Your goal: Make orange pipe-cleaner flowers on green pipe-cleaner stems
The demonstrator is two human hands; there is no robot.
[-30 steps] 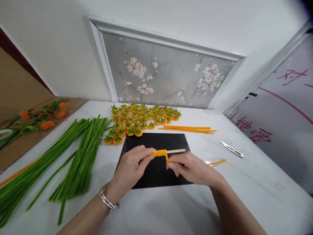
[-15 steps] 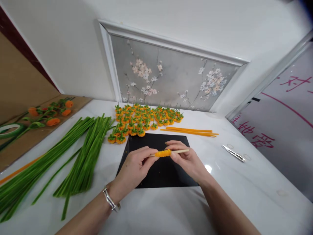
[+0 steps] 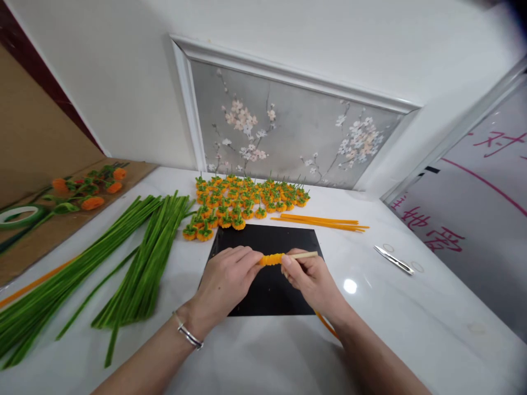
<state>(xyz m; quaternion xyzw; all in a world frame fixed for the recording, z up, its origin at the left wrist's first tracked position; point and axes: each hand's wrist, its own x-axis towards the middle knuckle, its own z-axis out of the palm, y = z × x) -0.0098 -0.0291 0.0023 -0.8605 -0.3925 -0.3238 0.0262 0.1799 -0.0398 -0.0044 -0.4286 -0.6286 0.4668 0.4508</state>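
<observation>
A thin pale wooden stick [image 3: 303, 255] lies level between my hands, with an orange pipe cleaner [image 3: 272, 259] coiled tightly around its middle. My left hand [image 3: 230, 277] is closed on the left end of the coil and stick. On the right, my right hand [image 3: 308, 280] pinches the stick where the coil ends, thumb on top. An orange tail of pipe cleaner shows below my right wrist. Both hands are above a black mat [image 3: 267, 304] on the white table.
Several orange flower heads with green bases [image 3: 247, 200] stand behind the mat. Loose orange pipe cleaners [image 3: 321, 221] and small silver snips [image 3: 394, 260] lie to the right. Green pipe cleaners [image 3: 140, 274], green tape [image 3: 20, 216] and finished orange flowers [image 3: 93, 203] are at left.
My right hand has turned, its thumb now on top and its fingers curled in tighter. My left hand has closed further over the coil's end. The orange tail has come into view.
</observation>
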